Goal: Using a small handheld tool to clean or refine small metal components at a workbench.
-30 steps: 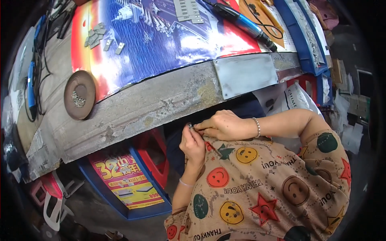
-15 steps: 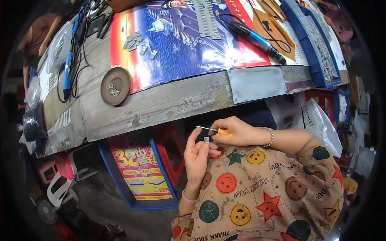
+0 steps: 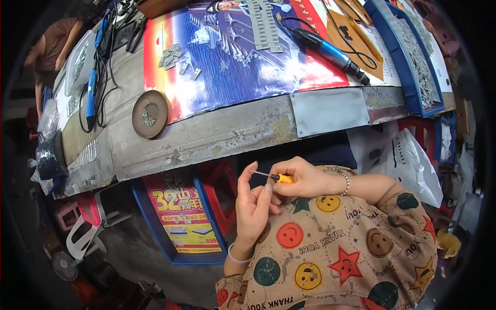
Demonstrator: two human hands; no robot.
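Observation:
My right hand (image 3: 299, 176) grips a small screwdriver (image 3: 282, 178) by its yellow handle, the thin shaft pointing left. Its tip reaches the raised index fingertip of my left hand (image 3: 252, 206). The left thumb is pressed toward the other fingers over a small grey metal piece, now almost wholly hidden behind the thumb and the screwdriver. Both hands are close together in front of my patterned smock (image 3: 330, 243), below the workbench edge. On the bench, similar small grey metal pieces (image 3: 170, 57) lie in a loose heap, with a couple apart beside it.
A brown dish (image 3: 159, 111) of tiny metal parts stands near the bench edge. Rows of grey pieces (image 3: 264, 26) lie on a poster beside a blue corded tool (image 3: 330, 56). At right is a blue bin (image 3: 433, 106) of parts; a blue-framed tray (image 3: 219, 235) sits below the bench.
My right hand has moved slightly down, bringing the screwdriver across the left thumb tip. The grey metal piece, plain to see before, is now mostly covered. The view has shifted slightly.

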